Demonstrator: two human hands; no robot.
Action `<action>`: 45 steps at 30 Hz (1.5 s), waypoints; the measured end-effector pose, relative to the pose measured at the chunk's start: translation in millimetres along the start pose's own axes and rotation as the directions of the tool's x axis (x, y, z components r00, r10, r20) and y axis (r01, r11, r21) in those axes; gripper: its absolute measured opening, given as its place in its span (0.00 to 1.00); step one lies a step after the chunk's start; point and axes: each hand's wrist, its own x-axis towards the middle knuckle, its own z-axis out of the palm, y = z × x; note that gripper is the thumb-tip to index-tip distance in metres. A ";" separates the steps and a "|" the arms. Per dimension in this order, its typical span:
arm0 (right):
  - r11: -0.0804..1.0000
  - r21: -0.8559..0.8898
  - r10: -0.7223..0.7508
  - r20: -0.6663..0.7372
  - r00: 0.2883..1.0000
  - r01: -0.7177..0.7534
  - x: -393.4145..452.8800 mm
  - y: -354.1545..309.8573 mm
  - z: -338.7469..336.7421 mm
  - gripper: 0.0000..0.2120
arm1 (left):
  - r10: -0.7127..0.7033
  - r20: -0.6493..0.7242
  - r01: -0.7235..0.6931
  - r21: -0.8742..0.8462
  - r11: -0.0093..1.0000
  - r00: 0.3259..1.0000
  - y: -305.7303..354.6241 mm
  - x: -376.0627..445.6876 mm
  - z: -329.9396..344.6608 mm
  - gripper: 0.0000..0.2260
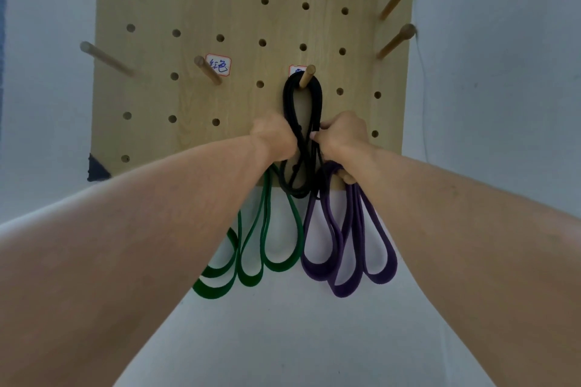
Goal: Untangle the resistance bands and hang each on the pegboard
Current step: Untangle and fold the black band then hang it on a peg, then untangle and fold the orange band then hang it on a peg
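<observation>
Nearest, hanging below the board's lower edge: green band [251, 248] in loops under the left hand [275, 138], purple band [349, 248] in loops under the right hand [341, 138]. Each bunched in its own fist, well clear of any peg, neither yet hung.

Left hand closed around the green band, knuckles pressed against the black band [301, 135]. Right hand closed on the purple band with its lower fingers, thumb and forefinger pinching at the black strands beside it.

Farther back, black band draped over the middle peg [306, 77], twisted into a figure-eight between the two hands, bottom loop reaching just past the edge of the pegboard [239, 19].

Risks, as judged from here:
- Pulling either fist away while purple or green remains threaded through black: likely to drag the black band off its short peg.
- Black strands crossing near the right hand, exact threading too tangled to read; a wrong tug could tighten the twist instead of freeing it.
- Both hands full, so no spare fingers to steady the black band.
- Stretching a caught band: possible snap back toward the arms.

Empty pegs farther out, left peg [207, 70] beside a red-edged label [218, 65], free for what remains.
</observation>
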 end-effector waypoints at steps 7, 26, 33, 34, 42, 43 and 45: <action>0.999 0.033 0.039 -0.001 0.999 -0.039 -33.9 -12.2 -27.6 0.13 | 0.026 -0.076 -0.029 -0.042 0.999 0.997 -16.3 -38.1 -26.1 0.17; 0.975 -0.117 -0.006 0.834 0.552 0.189 -437.8 129.6 224.2 0.14 | -0.433 0.431 0.464 0.035 0.885 0.792 -315.1 -430.1 162.7 0.22; 0.970 -0.236 0.209 0.936 0.284 0.062 -556.2 217.7 320.6 0.15 | -0.608 0.580 0.673 0.134 0.728 0.542 -394.5 -519.7 253.2 0.22; 0.967 -0.252 0.234 0.937 0.258 0.039 -569.5 229.9 331.9 0.14 | -0.626 0.590 0.702 0.134 0.699 0.510 -405.5 -532.2 265.5 0.19; 0.941 -0.336 0.330 0.935 0.127 0.031 -661.2 292.7 418.8 0.22 | -0.749 0.631 0.882 0.216 0.420 0.202 -460.7 -612.6 333.2 0.24; 0.941 -0.336 0.328 0.936 0.125 0.045 -669.2 293.5 427.7 0.21 | -0.757 0.627 0.890 0.220 0.399 0.184 -466.4 -617.2 338.0 0.25; 0.937 -0.346 0.336 0.932 0.139 0.055 -683.2 297.2 446.5 0.23 | -0.770 0.613 0.904 0.207 0.374 0.178 -473.6 -621.2 345.6 0.24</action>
